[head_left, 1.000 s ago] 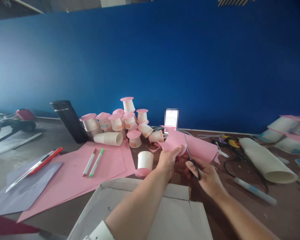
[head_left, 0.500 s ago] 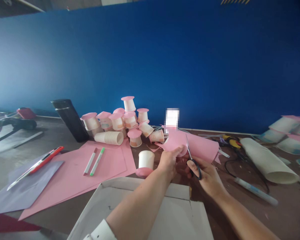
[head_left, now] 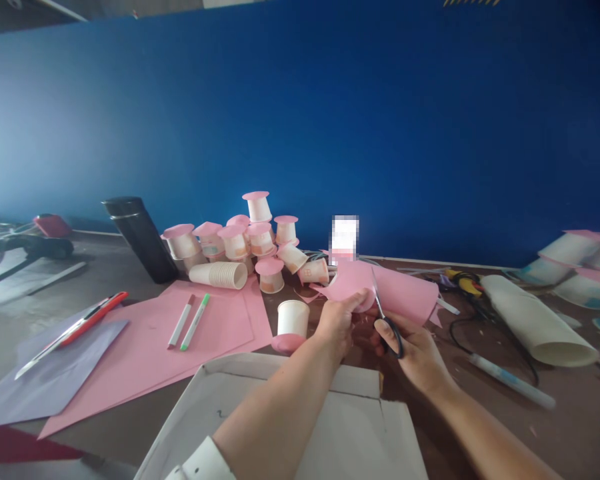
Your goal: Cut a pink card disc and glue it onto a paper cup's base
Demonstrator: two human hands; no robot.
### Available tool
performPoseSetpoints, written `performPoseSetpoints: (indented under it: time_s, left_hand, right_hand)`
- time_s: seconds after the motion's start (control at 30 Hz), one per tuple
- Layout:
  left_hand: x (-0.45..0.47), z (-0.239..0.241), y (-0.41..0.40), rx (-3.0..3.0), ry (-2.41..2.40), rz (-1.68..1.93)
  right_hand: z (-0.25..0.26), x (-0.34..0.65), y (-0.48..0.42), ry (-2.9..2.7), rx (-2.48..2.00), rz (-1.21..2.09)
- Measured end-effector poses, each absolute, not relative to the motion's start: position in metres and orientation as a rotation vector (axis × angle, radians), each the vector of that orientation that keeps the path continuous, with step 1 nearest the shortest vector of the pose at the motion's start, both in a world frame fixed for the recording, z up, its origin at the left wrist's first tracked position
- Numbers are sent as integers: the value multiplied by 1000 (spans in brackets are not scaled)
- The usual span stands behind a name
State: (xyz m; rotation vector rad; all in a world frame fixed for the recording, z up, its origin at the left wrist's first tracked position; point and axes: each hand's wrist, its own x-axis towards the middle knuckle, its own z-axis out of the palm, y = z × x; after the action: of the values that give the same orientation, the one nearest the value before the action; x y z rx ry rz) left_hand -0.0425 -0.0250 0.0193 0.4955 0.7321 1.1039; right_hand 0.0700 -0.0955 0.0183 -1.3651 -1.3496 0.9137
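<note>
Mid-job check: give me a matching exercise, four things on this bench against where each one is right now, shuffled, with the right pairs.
1 scissors
2 pink cutout
3 two pens
4 black flask

A on the big pink sheet
B in the left hand
C standing left of the cup pile
D in the right hand

Pairs: 1-D, 2-B, 3-A, 4-C.

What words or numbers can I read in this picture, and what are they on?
No text here reads clearly.
Too blurred: the orange prints on the white paper cups.
Too small: the small dark mark on the white cardboard box.
Hidden: the pixelated white patch by the blue wall.
</note>
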Motion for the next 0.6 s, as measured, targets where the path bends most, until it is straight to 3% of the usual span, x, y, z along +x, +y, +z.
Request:
performPoseSetpoints:
  time_s: [0.6]
  left_hand:
    - [-44,19,-25,505,752,1116]
  right_hand:
    - [21,71,-94,-1334,-1400,895]
